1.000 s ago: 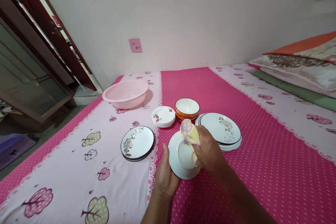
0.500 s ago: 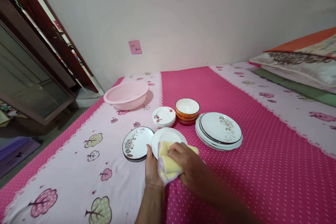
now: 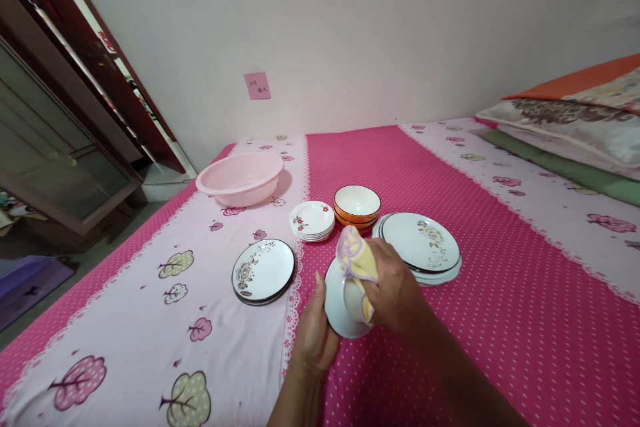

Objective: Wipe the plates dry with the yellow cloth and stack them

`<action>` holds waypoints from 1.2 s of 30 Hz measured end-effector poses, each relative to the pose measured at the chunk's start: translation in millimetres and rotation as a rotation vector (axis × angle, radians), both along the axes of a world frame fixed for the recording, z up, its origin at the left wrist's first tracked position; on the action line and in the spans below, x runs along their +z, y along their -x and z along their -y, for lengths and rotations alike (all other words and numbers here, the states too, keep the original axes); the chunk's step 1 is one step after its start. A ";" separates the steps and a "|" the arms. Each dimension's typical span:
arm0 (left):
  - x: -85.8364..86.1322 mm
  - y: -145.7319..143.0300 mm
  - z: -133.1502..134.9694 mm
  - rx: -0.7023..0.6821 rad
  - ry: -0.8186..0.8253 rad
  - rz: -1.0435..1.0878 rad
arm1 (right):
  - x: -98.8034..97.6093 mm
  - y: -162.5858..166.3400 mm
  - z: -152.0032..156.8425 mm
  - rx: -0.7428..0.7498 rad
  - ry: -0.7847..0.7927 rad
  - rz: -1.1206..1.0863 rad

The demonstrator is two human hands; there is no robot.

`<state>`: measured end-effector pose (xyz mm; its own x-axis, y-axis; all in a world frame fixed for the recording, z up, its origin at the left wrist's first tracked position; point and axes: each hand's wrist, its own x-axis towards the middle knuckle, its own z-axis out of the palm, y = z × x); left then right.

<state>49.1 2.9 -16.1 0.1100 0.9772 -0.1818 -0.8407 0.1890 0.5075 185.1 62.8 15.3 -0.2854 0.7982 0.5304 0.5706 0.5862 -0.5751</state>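
Observation:
My left hand grips the left edge of a white plate, which is tilted up off the bedspread with its underside and foot ring facing me. In my right hand is a bunched yellow cloth with a lilac edge, pressed against the plate's right side. Left of my hands sits a short stack of dark-rimmed plates with a flower print. Beyond them are small plates with red flowers and stacked orange bowls. A larger stack of plates lies to the right, partly behind my right hand.
A pink basin stands at the far left of the bedspread. Folded bedding is piled at the right by the wall. A pink note is stuck to the wall. A purple box is on the floor.
The plate has swung right and tilted more steeply, away from the dark-rimmed stack. My right hand with the cloth has moved up and right along it; my left hand shifted right too.

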 end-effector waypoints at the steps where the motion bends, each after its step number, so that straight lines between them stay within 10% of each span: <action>1: -0.1 1.8 -0.1 -0.002 -0.002 0.009 | 1.2 -5.3 -2.9 -0.046 0.064 0.023; 8: -8.9 29.2 -8.2 0.115 0.010 0.148 | 12.7 -13.8 -3.2 -0.051 0.413 0.191; 15: -16.0 42.2 -14.3 0.327 0.128 0.200 | 2.9 6.2 26.7 0.270 0.332 0.259; 20: -7.8 38.7 -3.5 0.061 0.214 0.172 | 11.9 31.9 53.7 0.399 0.248 0.227; 29: -0.7 1.4 0.3 0.091 0.062 -0.043 | -0.3 22.2 15.2 0.129 0.005 0.041; 36: -8.8 16.2 -3.4 0.041 0.073 0.033 | -4.0 -8.4 -12.3 -0.106 0.352 0.090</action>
